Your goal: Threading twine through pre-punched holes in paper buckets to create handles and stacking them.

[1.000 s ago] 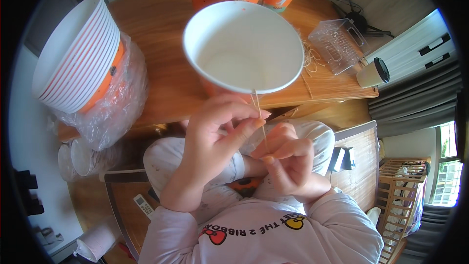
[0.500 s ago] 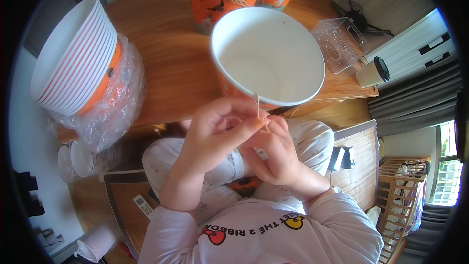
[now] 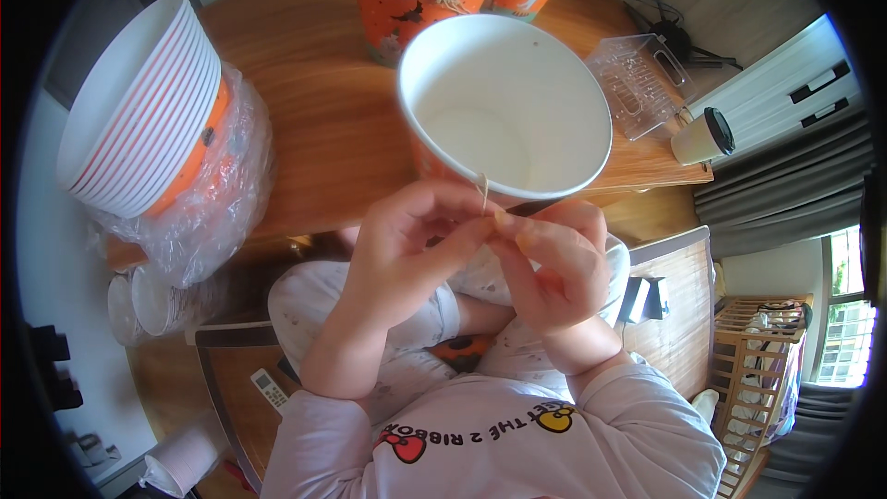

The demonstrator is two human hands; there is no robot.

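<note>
A large paper bucket, white inside and orange outside, stands tilted at the near edge of the table with its mouth toward me. Thin tan twine hangs over its near rim. My left hand is closed, its thumb and fingertips pinching the twine just below that rim. Close beside it, my right hand is also closed, its thumb and fingertips meeting the left ones on the twine. The twine's end is hidden between the fingers.
Nested buckets in clear plastic wrap stand at the left of the wooden table. More orange stacks with twine handles stand behind. At the right lie a clear plastic rack and a lidded cup. A remote lies lower left.
My right hand has turned and moved slightly right, with its thumb now on top near the left fingertips. My left hand and the bucket have stayed almost in place.
</note>
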